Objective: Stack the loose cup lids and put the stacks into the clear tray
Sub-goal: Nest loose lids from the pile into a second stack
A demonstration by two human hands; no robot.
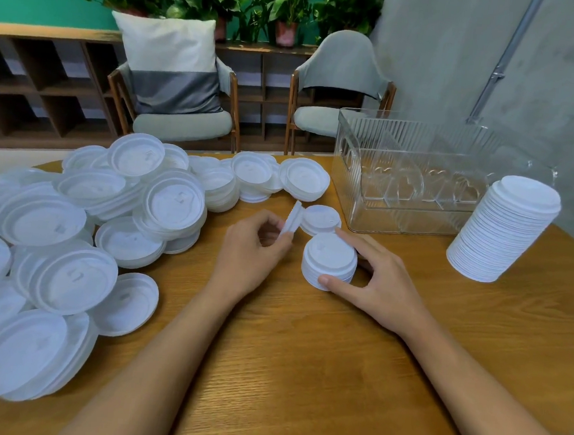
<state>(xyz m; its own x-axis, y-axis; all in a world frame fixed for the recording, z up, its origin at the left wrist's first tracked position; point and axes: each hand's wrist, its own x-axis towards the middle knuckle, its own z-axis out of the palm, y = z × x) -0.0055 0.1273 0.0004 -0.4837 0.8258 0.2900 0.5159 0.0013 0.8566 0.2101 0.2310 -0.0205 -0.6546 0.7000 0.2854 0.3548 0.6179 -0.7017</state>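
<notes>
On wooden table (302, 356), pinching edge-up white plastic lid (292, 217), perhaps two, in left hand (252, 249) beside short lid stack (329, 260) gripped in right hand (376, 282).

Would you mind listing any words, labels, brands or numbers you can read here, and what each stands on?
No text can be read in this view.
loose cup lids: small embossed marks near the middle, too blurred to read.
clear tray: ribbed walls, no label shows.
tall stack: plain white, no print shows.
</notes>
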